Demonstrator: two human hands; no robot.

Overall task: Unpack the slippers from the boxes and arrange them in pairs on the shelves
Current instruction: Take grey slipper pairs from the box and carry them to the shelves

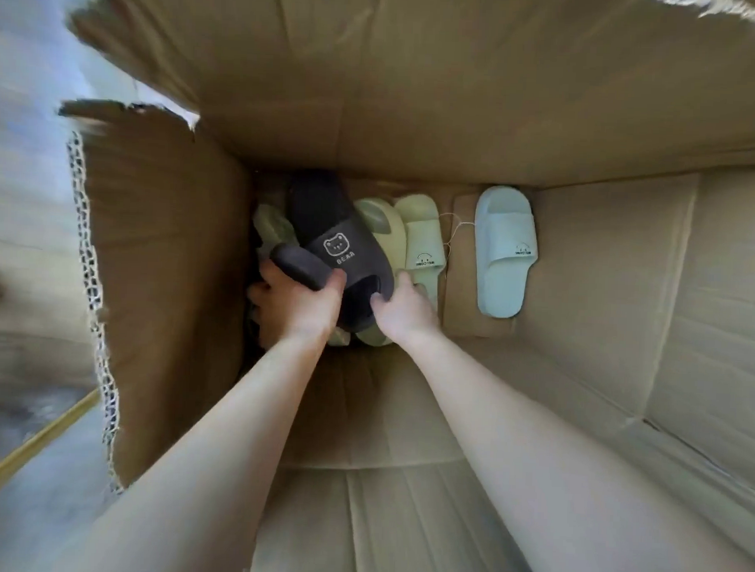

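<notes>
Slippers are lying heaped at the bottom of a deep cardboard box (pixel 416 94), in the middle of the frame, and we are reaching down to them with both bare arms. Our left hand (pixel 294 302) is gripping a dark grey slipper (pixel 301 268), with the thumb curling over its edge. Our right hand (pixel 402 310) is curling its fingers round the open toe end of the bear slipper (pixel 326 224), which is lying tilted across the heap. Just right of it, two pale green slippers (pixel 424 240) are sitting side by side, one on its side. Further right, a light blue slipper (pixel 503 251) is lying flat and apart on the brown cardboard bottom. Creased walls are rising around us, and a torn flap (pixel 163 257) is showing its ragged edge at the left. Beyond it, at the lower left of the frame, a blurred grey floor (pixel 17 508) is showing, with a yellow strip (pixel 32 449) crossing it.
</notes>
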